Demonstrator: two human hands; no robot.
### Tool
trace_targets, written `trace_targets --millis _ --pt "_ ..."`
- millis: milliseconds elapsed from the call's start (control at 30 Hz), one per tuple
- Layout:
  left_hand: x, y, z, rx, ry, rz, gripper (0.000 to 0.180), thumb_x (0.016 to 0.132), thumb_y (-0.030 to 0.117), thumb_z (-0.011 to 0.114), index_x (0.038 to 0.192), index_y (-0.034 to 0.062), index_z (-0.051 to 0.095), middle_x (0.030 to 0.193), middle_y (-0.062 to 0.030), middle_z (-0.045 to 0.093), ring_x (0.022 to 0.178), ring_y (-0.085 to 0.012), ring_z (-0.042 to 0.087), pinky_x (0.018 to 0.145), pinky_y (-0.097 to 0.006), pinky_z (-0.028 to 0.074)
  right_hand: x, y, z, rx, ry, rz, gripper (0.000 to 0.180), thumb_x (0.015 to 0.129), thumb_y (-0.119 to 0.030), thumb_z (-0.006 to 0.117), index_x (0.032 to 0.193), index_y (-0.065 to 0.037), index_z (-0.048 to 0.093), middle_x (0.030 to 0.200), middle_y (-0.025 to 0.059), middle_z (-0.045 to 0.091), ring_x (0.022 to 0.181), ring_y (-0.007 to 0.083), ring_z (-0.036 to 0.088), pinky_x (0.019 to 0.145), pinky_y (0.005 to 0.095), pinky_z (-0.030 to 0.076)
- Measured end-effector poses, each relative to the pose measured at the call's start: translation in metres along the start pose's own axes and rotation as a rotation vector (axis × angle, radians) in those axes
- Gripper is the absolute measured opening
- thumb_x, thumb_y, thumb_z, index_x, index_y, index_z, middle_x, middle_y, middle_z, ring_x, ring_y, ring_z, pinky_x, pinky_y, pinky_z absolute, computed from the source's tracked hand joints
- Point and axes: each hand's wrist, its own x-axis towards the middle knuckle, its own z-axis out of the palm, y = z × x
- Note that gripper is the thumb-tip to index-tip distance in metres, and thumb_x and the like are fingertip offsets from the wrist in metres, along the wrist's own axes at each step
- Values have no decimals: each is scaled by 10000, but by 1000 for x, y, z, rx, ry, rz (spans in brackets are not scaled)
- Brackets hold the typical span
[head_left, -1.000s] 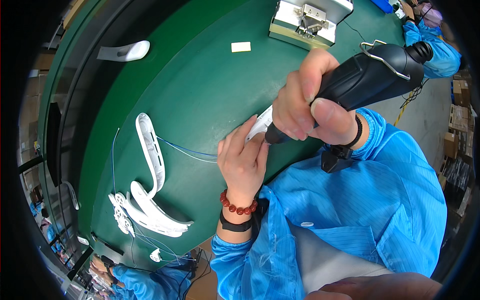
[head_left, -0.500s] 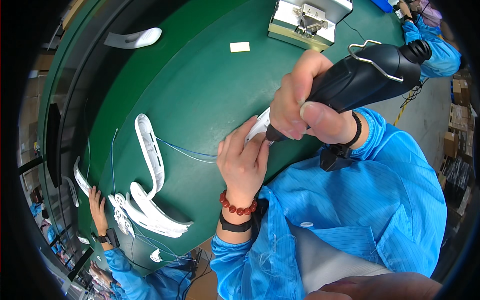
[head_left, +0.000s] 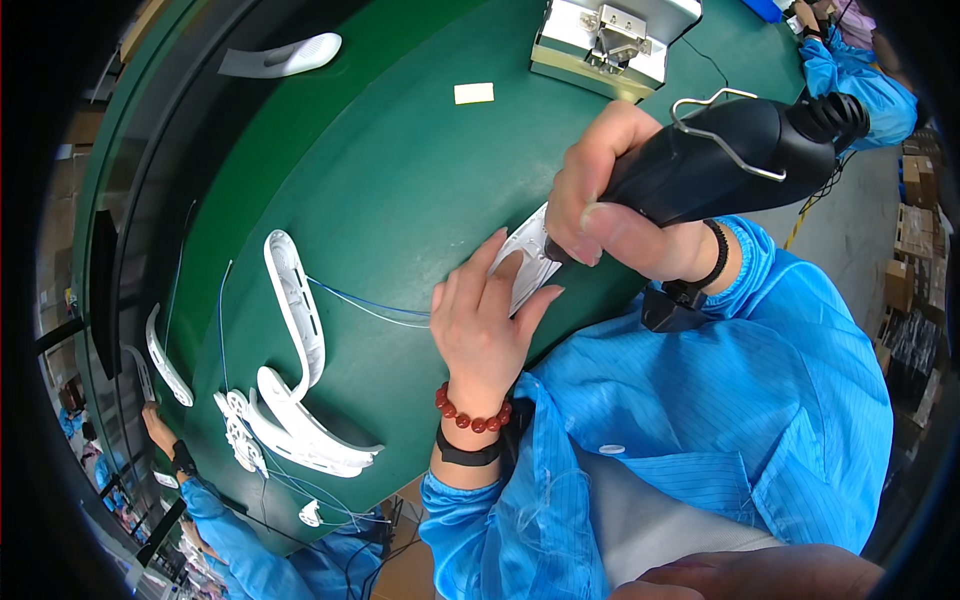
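Note:
On the green table, my left hand [head_left: 485, 310] steadies a white plastic shell [head_left: 523, 283], its fingers across the part and its thumb stretched out along the near side. Above the shell's far end, my right hand [head_left: 612, 190] is wrapped round a black electric screwdriver [head_left: 715, 165] with a wire hanging loop. The driver's tip points down at the shell; whether it touches a screw is hidden by my fingers. Thin blue and white cables [head_left: 370, 308] run leftward from beside my left hand to a long curved white shell [head_left: 296, 310].
More curved white shells [head_left: 315, 440] and a white geared part [head_left: 238, 430] lie at left. A metal-topped box fixture [head_left: 600, 50] stands at the back, near a pale label [head_left: 474, 93]. Another white part [head_left: 285, 58] rests on the green belt. A co-worker's hand [head_left: 158, 430] reaches in at lower left.
My left thumb has spread away from the fingers, and the screwdriver tip has shifted slightly up and right. The belt part has moved up and right; the co-worker's hand has moved left and down.

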Motion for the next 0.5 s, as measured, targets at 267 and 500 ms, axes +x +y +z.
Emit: trace_targets --millis 267,500 --pt "0 0 0 7 11 5 437 731 334 885 1020 38 745 1259 -76 718 910 -233 673 755 -363 486 1 1 2 -69 21 10 135 835 -16 778 872 -19 648 797 20 606 663 98 598 574 249 450" --pt "0 0 1 19 0 5 431 724 335 883 1014 48 747 1253 -63 715 897 -236 665 749 -368 491 -2 4 -5 -105 -73 13 171 870 -20 732 900 -35 564 754 45 611 636 120 599 569 271 466"
